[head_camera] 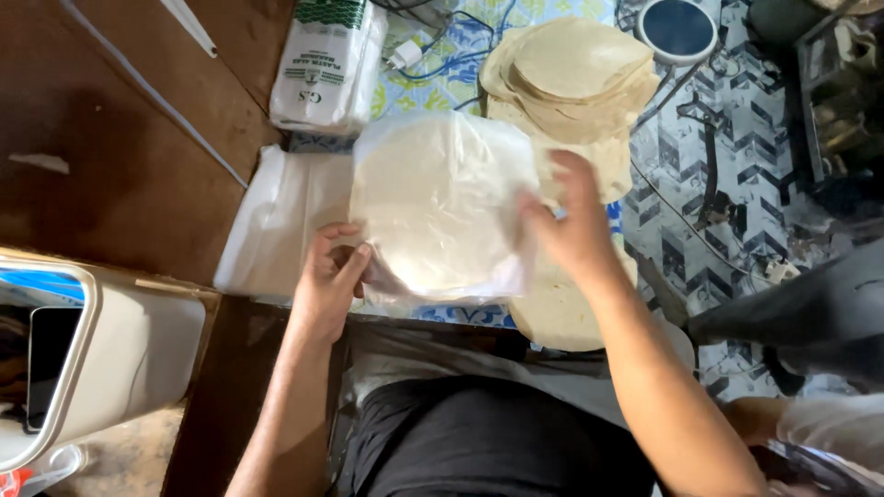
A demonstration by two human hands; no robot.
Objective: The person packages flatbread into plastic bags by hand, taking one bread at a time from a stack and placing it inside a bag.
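A clear plastic bag (442,198) holding a stack of round pale flatbreads sits in the middle of the head view. My left hand (330,276) pinches the bag's lower left edge. My right hand (571,221) grips its right side with fingers spread over the plastic. Beyond my right hand lies a loose pile of bare flatbreads (575,78). Another flatbread (557,317) lies under my right wrist.
A pile of flat empty plastic bags (281,221) lies to the left on the patterned cloth. A printed white packet (327,64) stands behind it. A round dark dish (679,28) sits at the back right. A white bin (101,359) is at the lower left.
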